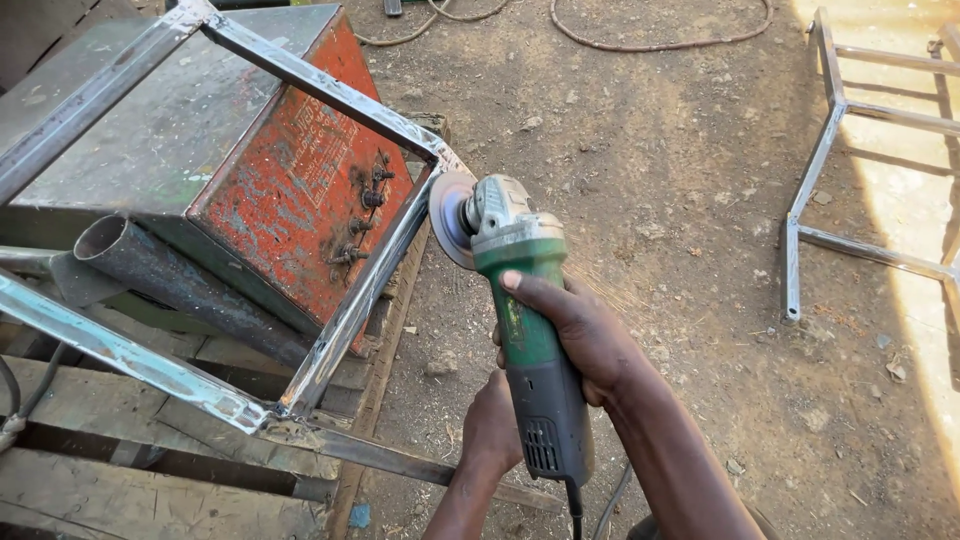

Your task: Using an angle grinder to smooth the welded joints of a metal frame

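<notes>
Both hands, right hand [580, 335] and left hand [492, 425], clasp a green-bodied angle grinder [520, 310], whose disc meets the bare square-tube steel frame [370, 275]; steady, light pressure seems best.

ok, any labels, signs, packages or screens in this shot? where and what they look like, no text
Embossed marking panel: on the rusty red side of the metal box, left of the angle grinder; rectangular, raised lettering, same red with worn patches.
No packages, signs or screens visible.
</notes>
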